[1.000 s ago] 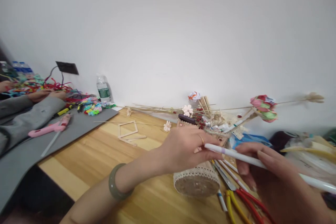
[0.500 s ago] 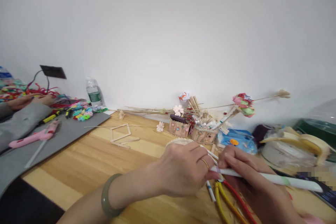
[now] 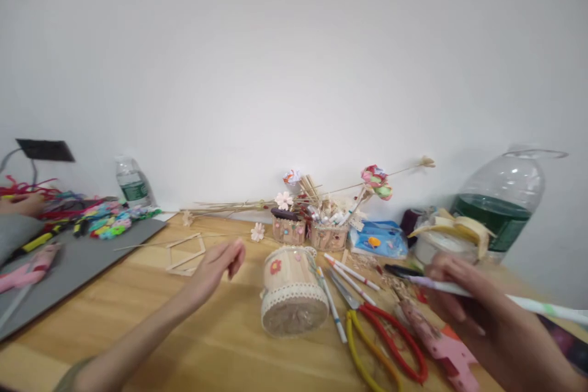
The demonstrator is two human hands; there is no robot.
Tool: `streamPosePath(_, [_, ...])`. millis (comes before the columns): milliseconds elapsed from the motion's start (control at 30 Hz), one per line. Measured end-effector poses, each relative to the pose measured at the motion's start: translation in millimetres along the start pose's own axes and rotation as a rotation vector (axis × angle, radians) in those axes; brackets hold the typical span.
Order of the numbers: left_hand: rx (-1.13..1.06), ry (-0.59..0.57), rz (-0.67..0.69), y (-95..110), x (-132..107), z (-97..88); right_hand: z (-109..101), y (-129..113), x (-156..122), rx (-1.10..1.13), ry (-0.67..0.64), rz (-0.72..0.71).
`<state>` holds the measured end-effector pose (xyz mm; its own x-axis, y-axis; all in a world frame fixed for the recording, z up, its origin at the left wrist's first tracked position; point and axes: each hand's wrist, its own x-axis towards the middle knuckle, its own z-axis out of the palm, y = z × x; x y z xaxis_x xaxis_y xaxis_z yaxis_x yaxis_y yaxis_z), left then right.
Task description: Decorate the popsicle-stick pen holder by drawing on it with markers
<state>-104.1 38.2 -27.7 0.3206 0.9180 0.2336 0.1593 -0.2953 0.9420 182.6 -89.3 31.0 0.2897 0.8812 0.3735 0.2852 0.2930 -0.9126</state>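
The right hand point(image 3: 478, 312) grips a slim white lilac-banded plastic marker point(image 3: 546, 308), short of the tan wooden table point(image 3: 211, 343)'s far edge; the left hand point(image 3: 215, 266) curls, contents unclear; handling the marker seems the step, next calling for steadiness

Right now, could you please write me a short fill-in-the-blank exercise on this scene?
1. The right hand holds a marker whose body is mainly ____.
2. The scissors have ____ handles.
3. In front of the big bottle lies a yellow ____ peel.
4. In the picture, the lace-trimmed jar is to the ____ of the scissors.

Missing words: white; red; banana; left.
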Motion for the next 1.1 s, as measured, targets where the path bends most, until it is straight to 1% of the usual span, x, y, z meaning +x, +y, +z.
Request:
streamPosePath(33, [0.017,0.041,-0.002,-8.7,7.0,-4.2,0.5,3.0,-1.4,0.097,-0.042,0.079])
streamPosePath(67, [0.023,0.049,-0.007,-16.6,13.8,-5.0,3.4,6.8,-3.1,0.205,-0.085,0.16])
streamPosePath(133, [0.025,0.018,-0.015,-30.2,25.8,2.4,12.7,16.4,-5.9,0.363,-0.131,0.282])
streamPosePath(200, [0.006,-0.054,-0.04,-41.1,35.3,17.4,21.0,26.9,-6.4,0.402,-0.187,0.337])
streamPosePath(233, [-0.006,-0.07,-0.048,-45.4,39.0,25.8,23.6,31.8,-5.5,0.399,-0.22,0.353])
streamPosePath(333, [-0.027,-0.061,-0.047,-50.7,44.4,48.7,26.2,41.4,0.4,0.365,-0.278,0.363])
streamPosePath(400, [-0.036,-0.036,-0.031,-46.1,42.2,59.9,28.0,42.4,3.9,0.367,-0.26,0.371])
streamPosePath(533, [-0.011,0.022,0.024,-22.2,27.6,72.2,39.9,37.9,3.2,0.302,-0.116,0.317])
streamPosePath(600, [0.022,0.014,0.043,-9.5,19.3,74.4,48.4,36.8,0.4,0.236,-0.111,0.296])
streamPosePath(700, [0.06,-0.01,0.046,2.7,10.0,75.7,61.1,37.2,-3.5,0.148,-0.161,0.269])
streamPosePath(767, [0.086,-0.026,0.037,5.8,5.8,76.8,69.6,37.8,-5.9,0.131,-0.139,0.241])
streamPosePath(900, [0.142,-0.048,0.034,3.7,-0.6,80.1,83.2,43.1,-11.7,0.15,-0.037,0.159])
streamPosePath(1033, [0.177,-0.031,0.059,-1.7,-3.9,81.5,85.7,54.7,-19.3,0.186,0.023,0.115])
streamPosePath(1100, [0.201,-0.038,0.075,-3.8,-3.7,80.8,84.5,58.0,-23.1,0.14,0.02,0.092])
